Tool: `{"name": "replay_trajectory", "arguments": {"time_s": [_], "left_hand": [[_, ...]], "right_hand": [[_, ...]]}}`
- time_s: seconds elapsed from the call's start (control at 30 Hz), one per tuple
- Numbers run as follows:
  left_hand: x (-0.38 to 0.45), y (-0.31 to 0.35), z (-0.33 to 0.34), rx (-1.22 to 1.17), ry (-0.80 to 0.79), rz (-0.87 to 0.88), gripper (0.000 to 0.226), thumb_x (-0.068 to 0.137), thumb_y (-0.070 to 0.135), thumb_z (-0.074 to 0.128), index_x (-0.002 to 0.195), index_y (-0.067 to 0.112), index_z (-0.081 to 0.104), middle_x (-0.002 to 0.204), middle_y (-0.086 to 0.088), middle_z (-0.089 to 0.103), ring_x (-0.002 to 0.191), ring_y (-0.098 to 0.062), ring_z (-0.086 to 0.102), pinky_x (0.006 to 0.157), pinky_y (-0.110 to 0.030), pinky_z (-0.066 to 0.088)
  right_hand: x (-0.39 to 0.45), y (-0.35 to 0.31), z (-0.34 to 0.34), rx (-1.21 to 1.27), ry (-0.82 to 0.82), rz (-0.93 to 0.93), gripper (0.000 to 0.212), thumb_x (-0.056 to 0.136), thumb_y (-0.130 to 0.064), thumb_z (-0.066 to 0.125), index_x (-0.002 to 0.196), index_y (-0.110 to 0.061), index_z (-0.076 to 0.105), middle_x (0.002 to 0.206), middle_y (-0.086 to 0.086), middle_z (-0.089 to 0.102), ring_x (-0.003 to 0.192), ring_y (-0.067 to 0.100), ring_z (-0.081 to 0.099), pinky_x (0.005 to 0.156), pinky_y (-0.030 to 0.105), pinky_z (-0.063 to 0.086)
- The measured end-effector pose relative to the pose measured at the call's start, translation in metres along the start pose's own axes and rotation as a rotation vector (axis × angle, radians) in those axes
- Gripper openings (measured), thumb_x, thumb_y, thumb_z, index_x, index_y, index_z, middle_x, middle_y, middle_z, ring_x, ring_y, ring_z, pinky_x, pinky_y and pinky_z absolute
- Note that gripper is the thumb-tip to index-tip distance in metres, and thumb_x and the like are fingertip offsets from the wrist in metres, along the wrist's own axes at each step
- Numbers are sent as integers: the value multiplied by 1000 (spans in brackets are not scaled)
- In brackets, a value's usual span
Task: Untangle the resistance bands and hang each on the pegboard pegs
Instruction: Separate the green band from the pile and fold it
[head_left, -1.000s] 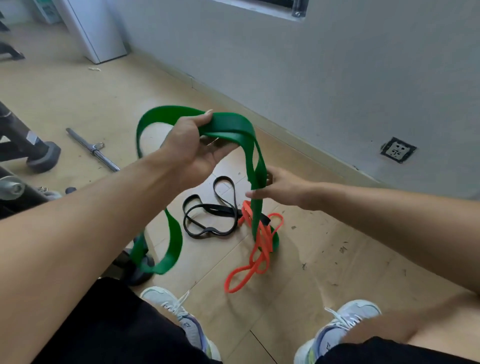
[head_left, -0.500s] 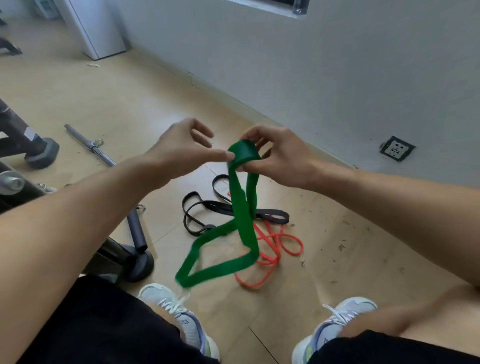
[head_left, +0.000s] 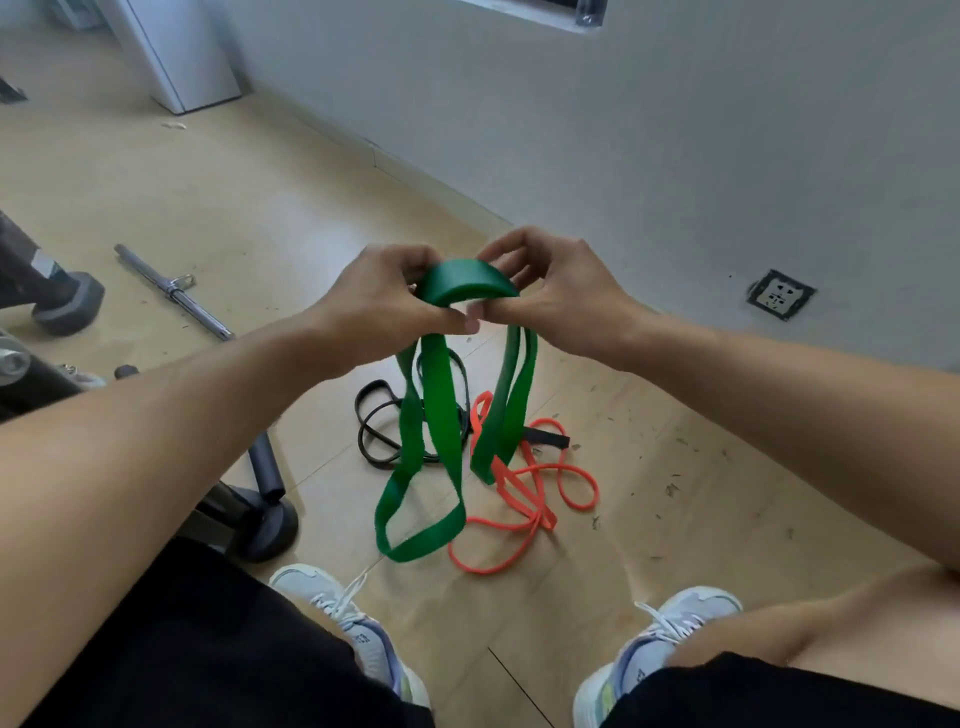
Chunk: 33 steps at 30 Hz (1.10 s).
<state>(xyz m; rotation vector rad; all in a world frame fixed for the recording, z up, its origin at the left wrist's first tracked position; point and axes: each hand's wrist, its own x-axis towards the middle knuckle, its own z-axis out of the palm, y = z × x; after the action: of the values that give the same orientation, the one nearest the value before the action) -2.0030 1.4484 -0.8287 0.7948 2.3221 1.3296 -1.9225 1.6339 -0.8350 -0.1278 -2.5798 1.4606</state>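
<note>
Between my two hands, at about waist height above the floor, hangs the green band (head_left: 441, 415), folded over so that its top makes a short arch from one grip to the other. My left hand (head_left: 384, 306) pinches the left end of that arch with thumb and curled fingers, and my right hand (head_left: 550, 296) pinches the right end the same way, both grips narrow and closed on the rubber. I judge the hold is meant to gather the loop into even lengths, so two hanging loops drop below, the left one longer than the right, and the band can go over a peg without trailing. Beneath them the orange band (head_left: 524, 499) lies in loose coils on the floor with the black band (head_left: 379, 431) just behind it, the two overlapping near the middle, so they are probably not yet parted. No pegboard shows in this view, so I cannot tell where the hanging will happen. Pale wood flooring (head_left: 260, 197) carries scattered dark specks, and a grey wall (head_left: 623, 130) with a socket (head_left: 781, 293) runs along the right. A steel bar (head_left: 171, 291) lies to the left near the rubber foot of some gym equipment (head_left: 67, 306), and my white shoes (head_left: 358, 634) stand at the bottom edge.
</note>
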Motion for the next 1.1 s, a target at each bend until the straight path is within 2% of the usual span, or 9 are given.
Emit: {"name": "replay_trajectory", "arguments": {"time_s": [0.2, 0.33, 0.43, 0.57, 0.7, 0.77, 0.87, 0.97, 1.1], "left_hand": [[-1, 2, -1, -112, 17, -17, 28, 76, 10, 87, 94, 7, 66, 71, 3, 65, 63, -10, 58, 59, -24, 44], [-1, -1, -5, -1, -26, -42, 39, 66, 24, 94, 87, 13, 63, 63, 7, 57, 51, -5, 51, 49, -17, 40], [2, -8, -6, 153, 1, -49, 49, 64, 45, 93, 81, 11, 63, 60, 7, 49, 46, -5, 41, 47, -17, 33], [7, -13, -11, 234, 31, -25, 46, 67, 48, 90, 76, 14, 61, 60, 6, 47, 50, -10, 41, 49, -21, 33], [10, -11, -17, 375, -22, 0, 41, 63, 53, 91, 78, 22, 66, 62, 8, 55, 52, -10, 47, 49, -21, 37], [11, -13, -18, 483, -92, -32, 42, 61, 55, 91, 80, 24, 69, 68, 5, 63, 56, -12, 54, 51, -24, 41], [13, -18, -19, 553, -101, -95, 45, 62, 57, 90, 83, 23, 70, 75, 2, 68, 62, -16, 62, 52, -26, 46], [16, -23, -23, 569, -29, -146, 47, 63, 59, 88, 85, 23, 70, 78, 2, 69, 69, -19, 66, 59, -31, 52], [17, -29, -28, 570, 27, -164, 49, 62, 63, 87, 85, 24, 69, 79, 3, 68, 74, -20, 66, 70, -39, 59]], "right_hand": [[1, 66, 11, -326, -444, 344, 79, 75, -29, 92, 143, -26, 52, 133, -2, 61, 113, 15, 60, 87, 23, 48], [-6, 112, 32, -678, -602, 501, 64, 90, -30, 78, 146, -14, 52, 140, 8, 61, 120, 27, 63, 95, 33, 52], [-5, 140, 59, -853, -712, 468, 46, 91, -33, 75, 129, -9, 65, 116, 11, 70, 100, 30, 66, 81, 33, 53], [2, 171, 100, -721, -615, 496, 36, 94, -32, 70, 119, -6, 68, 103, 11, 67, 96, 30, 64, 71, 27, 40], [-14, 215, 150, -505, -429, 572, 34, 98, -23, 57, 125, -5, 65, 112, 16, 68, 106, 33, 65, 80, 32, 48], [-29, 235, 174, -423, -424, 666, 39, 101, -21, 55, 136, -4, 56, 129, 17, 64, 119, 34, 62, 88, 33, 46], [-50, 253, 204, -325, -457, 718, 49, 99, -18, 58, 147, -16, 47, 128, 13, 67, 107, 29, 66, 82, 30, 49], [-58, 260, 220, -345, -402, 707, 39, 96, -20, 57, 134, -15, 55, 127, 14, 68, 117, 35, 65, 94, 34, 53], [-56, 265, 220, -351, -434, 792, 33, 94, -26, 65, 126, -16, 64, 122, 11, 72, 113, 31, 69, 92, 34, 54]]}}
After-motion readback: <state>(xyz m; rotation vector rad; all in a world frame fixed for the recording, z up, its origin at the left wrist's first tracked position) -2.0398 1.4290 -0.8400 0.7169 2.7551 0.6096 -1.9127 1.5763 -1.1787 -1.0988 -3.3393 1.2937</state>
